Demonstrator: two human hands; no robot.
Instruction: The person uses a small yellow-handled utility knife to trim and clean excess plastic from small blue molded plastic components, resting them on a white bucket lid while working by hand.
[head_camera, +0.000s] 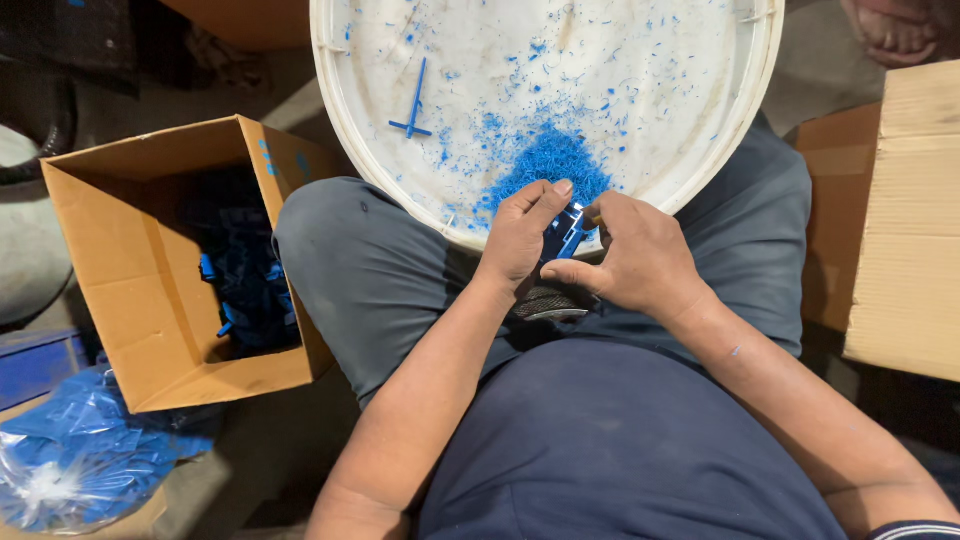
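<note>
- Hands meet at the near rim of a round white tray (345, 140) resting on the person's lap.
- Left hand (520, 235): fingers curled closed around a small blue plastic part (563, 237), thumb tip up over the pile of shavings.
- Right hand (640, 262): also closed on the same blue plastic part from the other side, thumb pointing toward the left hand; what else it holds, cannot tell.
- Blue plastic part sits pinched between both hands, just over the tray's near edge, mostly hidden by fingers.
- Pile of blue shavings (552, 160) lies in the tray just beyond the hands; finer blue flecks scattered across the tray floor.
- Blue T-shaped piece (413, 105) lies loose in the tray, well apart from the hands, on the left.
- Open cardboard box (110, 260) by the person's left knee, holding many blue plastic pieces.
- Clear plastic bag (70, 460) with blue pieces on the floor near the box.
- Second cardboard box (905, 220) at the right side.
</note>
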